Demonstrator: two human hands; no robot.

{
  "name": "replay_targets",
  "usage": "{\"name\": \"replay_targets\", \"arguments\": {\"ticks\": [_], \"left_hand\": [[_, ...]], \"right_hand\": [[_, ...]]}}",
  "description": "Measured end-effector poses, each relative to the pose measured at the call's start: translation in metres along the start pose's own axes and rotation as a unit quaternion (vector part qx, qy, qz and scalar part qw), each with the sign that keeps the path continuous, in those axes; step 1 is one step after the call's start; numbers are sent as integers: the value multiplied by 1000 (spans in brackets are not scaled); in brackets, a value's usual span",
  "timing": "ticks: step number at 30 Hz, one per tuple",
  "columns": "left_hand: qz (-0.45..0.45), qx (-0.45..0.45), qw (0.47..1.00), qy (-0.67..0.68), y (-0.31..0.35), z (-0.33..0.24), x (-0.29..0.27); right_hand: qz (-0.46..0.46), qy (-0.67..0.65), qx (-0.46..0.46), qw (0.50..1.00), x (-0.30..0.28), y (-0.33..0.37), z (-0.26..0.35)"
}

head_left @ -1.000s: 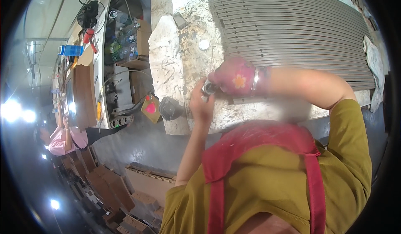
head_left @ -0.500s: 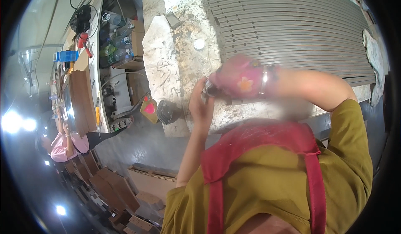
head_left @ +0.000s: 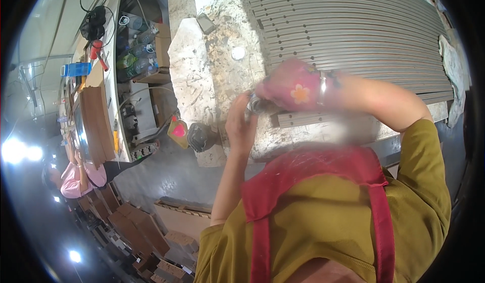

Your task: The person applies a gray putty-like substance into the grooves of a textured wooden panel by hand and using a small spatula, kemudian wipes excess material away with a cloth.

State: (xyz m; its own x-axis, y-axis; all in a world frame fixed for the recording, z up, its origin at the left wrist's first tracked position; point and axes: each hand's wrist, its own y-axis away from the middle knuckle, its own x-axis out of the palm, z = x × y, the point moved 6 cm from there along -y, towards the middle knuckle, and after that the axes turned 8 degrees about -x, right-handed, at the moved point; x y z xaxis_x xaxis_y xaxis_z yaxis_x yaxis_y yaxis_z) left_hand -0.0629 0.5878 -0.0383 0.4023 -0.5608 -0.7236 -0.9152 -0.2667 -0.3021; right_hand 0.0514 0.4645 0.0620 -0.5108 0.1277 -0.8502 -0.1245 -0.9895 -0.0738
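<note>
Gripping small metal cylinder (head_left: 254, 104), gloved right hand (head_left: 292, 87) closed around it; bare left hand (head_left: 241, 124) pinches its end, beside stacked grey slats (head_left: 353, 25).

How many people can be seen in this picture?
2: the wearer in an olive shirt at the bottom, a person in pink far left. Others may be hidden.

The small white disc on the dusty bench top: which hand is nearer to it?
The left hand is slightly nearer. It is below the small white disc at the bench edge. The right hand, in a pink flowered glove, is below and to the right, over the stacked grey strips.
</note>
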Motion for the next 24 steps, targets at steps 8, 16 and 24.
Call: {"name": "replay_targets", "arguments": {"ticks": [8, 16, 24], "left_hand": [[16, -62, 998, 18, -12, -1, -2], [-10, -128, 992, 10, 10, 9, 5], [-25, -21, 999, 14, 11, 3, 7]], "right_hand": [[110, 79, -24, 990, 51, -26, -3], [41, -10, 28, 999, 7, 2, 7], [-44, -24, 35, 998, 23, 9, 4]]}}
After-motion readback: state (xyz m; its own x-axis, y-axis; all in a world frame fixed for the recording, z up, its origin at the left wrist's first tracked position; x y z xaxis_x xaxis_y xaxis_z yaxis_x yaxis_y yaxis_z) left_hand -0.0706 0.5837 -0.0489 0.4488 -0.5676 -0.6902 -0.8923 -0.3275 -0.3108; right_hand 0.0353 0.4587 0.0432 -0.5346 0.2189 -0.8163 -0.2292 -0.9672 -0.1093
